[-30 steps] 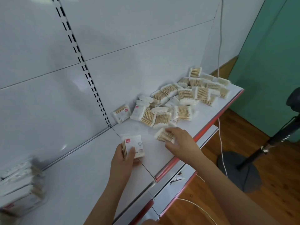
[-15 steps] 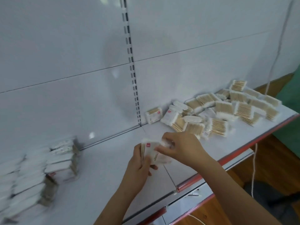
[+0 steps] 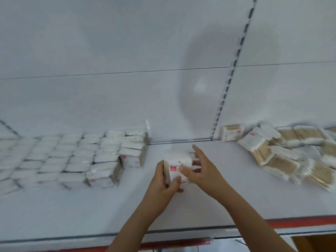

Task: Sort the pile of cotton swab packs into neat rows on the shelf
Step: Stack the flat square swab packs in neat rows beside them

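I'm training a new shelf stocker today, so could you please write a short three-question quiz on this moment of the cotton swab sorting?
1. True or false: the neat rows stand to the left of the hands.
2. Which hand grips the small stack of packs? A) left hand B) right hand C) neither
3. Fill in: the unsorted pile lies on the shelf to the ___ of the hands.

Key: 1 true; 2 A, while the right hand's fingers touch the stack's side; 3 right.
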The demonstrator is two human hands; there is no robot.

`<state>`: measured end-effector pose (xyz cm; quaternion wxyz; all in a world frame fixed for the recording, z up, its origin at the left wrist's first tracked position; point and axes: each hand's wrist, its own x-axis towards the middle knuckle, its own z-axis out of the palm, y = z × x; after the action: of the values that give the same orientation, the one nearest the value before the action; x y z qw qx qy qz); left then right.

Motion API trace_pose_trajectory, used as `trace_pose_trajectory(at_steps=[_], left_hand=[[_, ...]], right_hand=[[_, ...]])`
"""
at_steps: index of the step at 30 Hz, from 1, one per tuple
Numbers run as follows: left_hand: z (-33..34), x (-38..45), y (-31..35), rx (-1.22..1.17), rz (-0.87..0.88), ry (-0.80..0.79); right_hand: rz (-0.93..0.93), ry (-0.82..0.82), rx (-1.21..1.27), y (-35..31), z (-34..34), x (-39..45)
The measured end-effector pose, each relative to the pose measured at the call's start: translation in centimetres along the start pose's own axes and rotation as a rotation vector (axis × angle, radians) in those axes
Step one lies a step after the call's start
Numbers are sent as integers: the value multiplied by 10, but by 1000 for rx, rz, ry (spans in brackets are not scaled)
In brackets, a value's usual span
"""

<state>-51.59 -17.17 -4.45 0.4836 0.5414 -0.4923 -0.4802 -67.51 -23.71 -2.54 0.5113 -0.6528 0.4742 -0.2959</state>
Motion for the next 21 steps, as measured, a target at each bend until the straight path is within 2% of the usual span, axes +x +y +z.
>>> trace_pose_trajectory(at_steps=[2, 5, 7, 10, 12, 14, 17, 21], left_hand=[[-16, -12, 0, 25, -5, 35], [-43, -33, -4, 135, -41, 71], [-62, -45, -11, 274, -60, 117], [-85, -59, -21, 597, 36, 370], [-98, -64, -23, 702, 121, 574], [-111, -65, -25, 771, 177, 688], [-128, -59, -31, 865, 192, 684], [-142, -52, -39, 862, 201, 630]], right_hand=[[-21, -118, 44, 0, 14, 1], [-130, -167, -16, -3, 39, 5], [-141, -199, 4, -4, 60, 8], [-149, -170, 60, -7, 87, 12], [-155, -95, 42, -10, 102, 18], [-170, -25, -33, -10, 118, 25], [-173, 33, -199, 1, 141, 30], [-196, 87, -252, 1, 156, 28]])
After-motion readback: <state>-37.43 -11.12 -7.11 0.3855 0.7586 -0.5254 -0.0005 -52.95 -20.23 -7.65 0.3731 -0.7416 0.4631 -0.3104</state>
